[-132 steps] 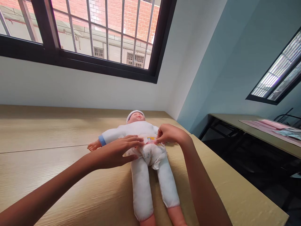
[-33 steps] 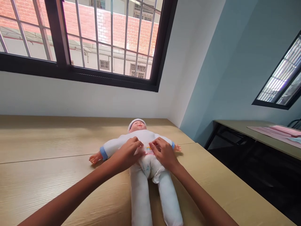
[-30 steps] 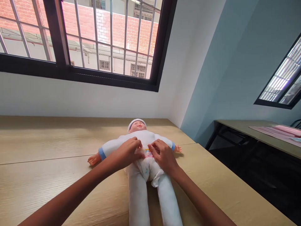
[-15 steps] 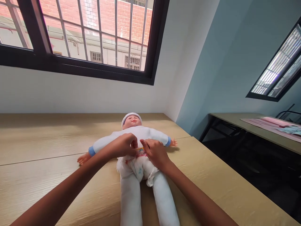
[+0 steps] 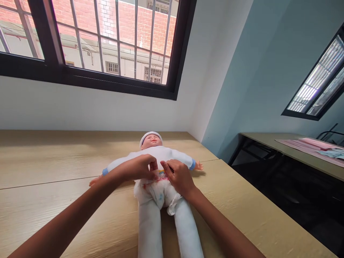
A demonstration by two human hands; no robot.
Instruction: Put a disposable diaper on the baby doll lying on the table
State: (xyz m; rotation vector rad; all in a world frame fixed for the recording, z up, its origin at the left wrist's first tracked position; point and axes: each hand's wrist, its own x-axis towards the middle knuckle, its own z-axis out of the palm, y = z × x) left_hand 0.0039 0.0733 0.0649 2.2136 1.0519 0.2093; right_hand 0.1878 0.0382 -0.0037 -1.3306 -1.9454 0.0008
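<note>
A baby doll (image 5: pixel 153 153) with a white cloth body, blue cuffs and a white cap lies on its back, head away from me. Round its hips sits a white diaper (image 5: pixel 158 193) with a coloured print along the waist. My left hand (image 5: pixel 143 166) is closed at the left part of the diaper's waistband, thumb and fingers bent together. On the other side, my right hand (image 5: pixel 179 175) is closed on the waistband's right part, its thumb pointing up and inward. Both hands' fingertips are partly hidden.
The doll lies on a light wooden table (image 5: pixel 67 208) against a white wall. A barred window (image 5: pixel 115 39) is above it. To the right, past a gap, another table (image 5: pixel 268 145) carries pink and light-blue cloths (image 5: pixel 319 148).
Both hands stay at the waistband with barely any shift. My left forearm now covers more of the doll's left-side hand. The whole view has moved slightly.
</note>
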